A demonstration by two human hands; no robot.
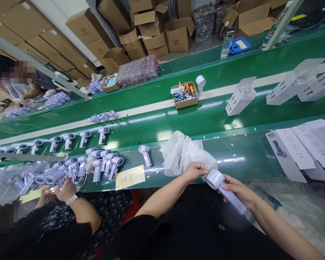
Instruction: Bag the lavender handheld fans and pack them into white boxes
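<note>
My right hand (237, 189) is wrapped round the handle of a lavender handheld fan (215, 179), its round head tilted up toward the left. Beside the fan head, my left hand (194, 172) pinches the edge of a translucent bubble bag (203, 159). More bubble bags (172, 155) lie crumpled on the green bench just beyond. Another lavender fan (145, 155) rests to the left of them, near a yellow paper sign (130, 177) with handwriting.
At left, a co-worker's hands (66, 189) work beside a cluster of fans (108, 162). More fans line the green conveyor (141, 126). A small carton of tools (186, 103) stands ahead. To the right are open white boxes (237, 101) and flat printed boxes (295, 148).
</note>
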